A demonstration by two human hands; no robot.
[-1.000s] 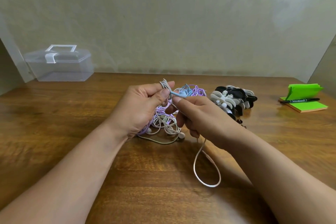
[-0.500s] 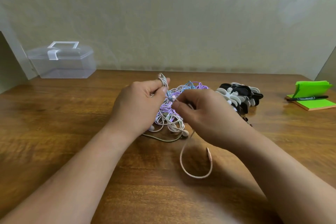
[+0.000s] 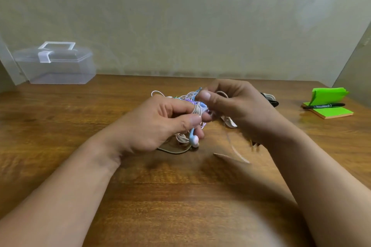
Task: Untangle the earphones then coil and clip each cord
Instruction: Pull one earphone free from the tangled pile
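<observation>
Head view: works at the earphone tangle [image 3: 186,96] mid-worktop [image 3: 60,126]. Grips a bunch of its cords in the left hand [image 3: 158,124], thumb and fingers curled round them. Pinches a strand at the tangle's top with the right hand [image 3: 239,106], raised since half a second ago. Leaves a blue earbud [image 3: 193,139] newly dangling below the tangle and a loose white cord [image 3: 234,150] trailing right of it: probably one set coming free. Coiling not yet begun; clips [image 3: 270,99] untouched beyond.

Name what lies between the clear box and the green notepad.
Head view: the left hand and right hand gripping the tangled earphones, with black and white clips behind the right hand.
</observation>
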